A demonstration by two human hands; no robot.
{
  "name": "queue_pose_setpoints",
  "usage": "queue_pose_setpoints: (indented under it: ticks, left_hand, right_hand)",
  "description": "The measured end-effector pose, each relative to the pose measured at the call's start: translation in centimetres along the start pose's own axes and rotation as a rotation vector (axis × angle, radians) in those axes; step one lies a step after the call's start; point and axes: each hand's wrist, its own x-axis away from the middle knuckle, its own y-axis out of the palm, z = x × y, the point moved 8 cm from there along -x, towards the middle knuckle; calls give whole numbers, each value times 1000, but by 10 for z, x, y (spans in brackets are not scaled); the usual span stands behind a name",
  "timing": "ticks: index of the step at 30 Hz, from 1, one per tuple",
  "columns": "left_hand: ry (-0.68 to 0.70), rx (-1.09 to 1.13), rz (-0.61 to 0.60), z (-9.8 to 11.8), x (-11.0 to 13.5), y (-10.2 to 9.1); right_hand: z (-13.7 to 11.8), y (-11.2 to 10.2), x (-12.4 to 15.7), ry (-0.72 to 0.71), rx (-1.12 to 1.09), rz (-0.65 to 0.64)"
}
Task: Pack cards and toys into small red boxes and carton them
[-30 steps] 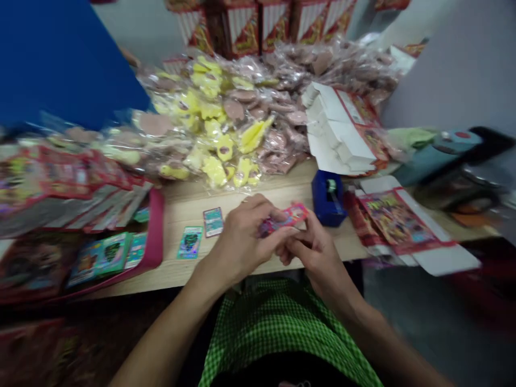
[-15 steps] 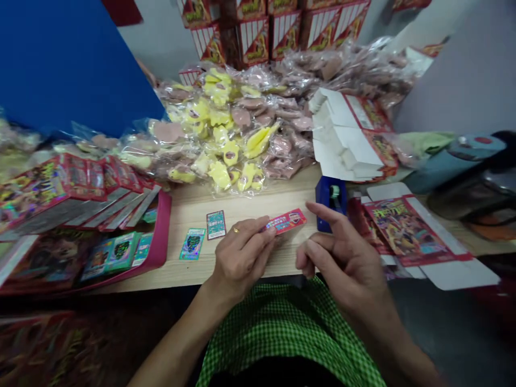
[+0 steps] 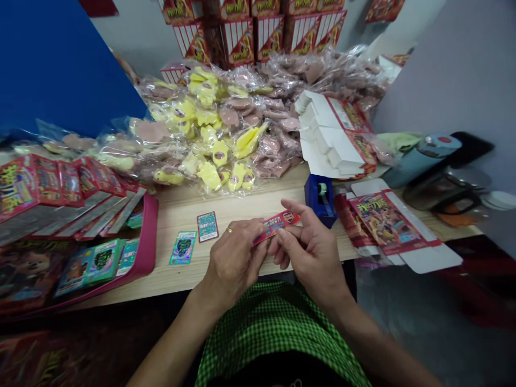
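My left hand [image 3: 234, 252] has a ring on one finger and grips the left end of a narrow red printed card [image 3: 276, 226], which may be a thin box seen at a slant. My right hand [image 3: 310, 242] meets its right end, the thumb at the lower edge and the index finger stretched out above; the other fingers curl below. On the wooden table [image 3: 157, 279] left of my hands lie a shiny green card [image 3: 183, 248] and a teal card with white writing [image 3: 207, 226]. A blue tape dispenser [image 3: 320, 201] stands just beyond my right hand.
Bagged yellow and pink pieces [image 3: 220, 153] are heaped at the back. A pink tray [image 3: 149, 236] of cards and red packs stands left. Flattened cartons [image 3: 391, 220], a blue bottle [image 3: 421, 158] and a pot [image 3: 443, 188] are right. Red boxes [image 3: 237, 40] are stacked behind.
My right hand has moved left onto the red card from a spot apart from it. My left hand still holds the card. The whole view has shifted a little.
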Motion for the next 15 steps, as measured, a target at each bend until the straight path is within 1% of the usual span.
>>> queue_pose_setpoints:
  ticks: [3, 5, 7, 9, 12, 15]
  left_hand:
    - [42, -26, -82, 0, -1, 5]
    - [43, -17, -124, -2, -2, 6]
    - [13, 38, -153, -5, -4, 5]
    - [-56, 146, -189, -11, -9, 5]
    - [-198, 309, -240, -23, -18, 9]
    - [-330, 363, -257, -34, -30, 13]
  right_hand:
    - [3, -2, 0, 5, 73, 51]
    - [6, -3, 0, 18, 63, 65]
    - [7, -2, 0, 24, 19, 65]
    - [8, -1, 0, 27, -25, 55]
    - [11, 0, -2, 29, -49, 52]
    - [13, -1, -2, 10, -20, 71]
